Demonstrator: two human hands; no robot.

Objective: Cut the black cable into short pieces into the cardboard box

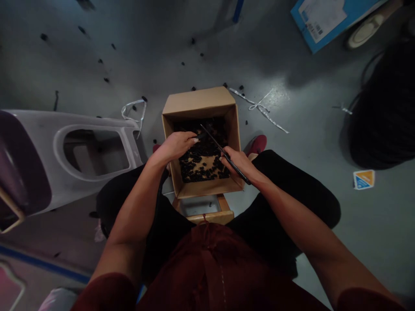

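Observation:
My left hand point(181, 144) is closed, pinching a small black piece point(201, 135) between thumb and fingers over the cardboard box point(199, 101). In my right hand point(236, 160) is a long thin knife point(238, 171) with a dark handle, its slender blade pointing up and left. The blade's tip is close beside the black piece; whether they touch I cannot tell. Below both hands, many small black pieces point(207, 173) lie scattered on the bottom of the open box. Part of the box's inside is hidden by my hands.
A grey plastic stool point(55, 142) lies at the left. White ties point(259, 106) and black bits are strewn over the floor. At the right stand a large black bundle point(385, 112) and, farther up, a blue box point(324, 26). Part of a wooden stool point(210, 218) shows below the cardboard box.

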